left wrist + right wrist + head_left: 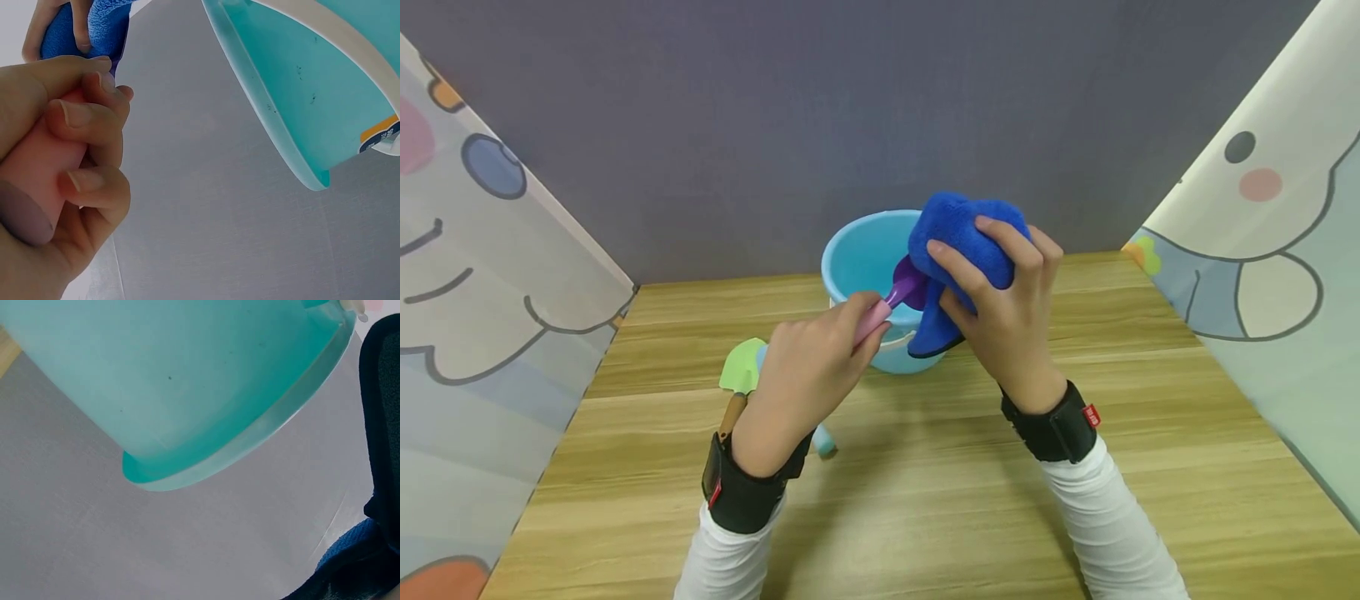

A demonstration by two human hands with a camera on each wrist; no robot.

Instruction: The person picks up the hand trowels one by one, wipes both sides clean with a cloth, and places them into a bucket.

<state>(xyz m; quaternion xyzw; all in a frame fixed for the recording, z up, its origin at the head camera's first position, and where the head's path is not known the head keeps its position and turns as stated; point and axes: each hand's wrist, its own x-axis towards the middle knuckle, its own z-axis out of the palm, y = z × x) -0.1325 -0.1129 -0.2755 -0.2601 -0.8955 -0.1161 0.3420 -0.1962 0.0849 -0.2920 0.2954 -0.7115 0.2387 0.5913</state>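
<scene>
My left hand [808,358] grips the pink handle [44,153] of a toy shovel, its fingers curled round it. The shovel's purple blade [908,283] points up and to the right, partly covered by a blue cloth [966,237]. Bunched in my right hand [1018,308], the cloth is pressed against the blade, and a loose corner hangs below. Both hands work in front of and above a light blue bucket [861,258], which stands upright on the table. In the right wrist view, the hand is hidden and only an edge of the cloth [350,544] shows.
A green-bladed toy tool [742,364] with a brown handle lies left of the bucket, partly behind my left forearm. Beside it, a light blue handle [823,442] pokes out from under the arm. A grey panel [737,150] closes the back of the wooden table [940,517].
</scene>
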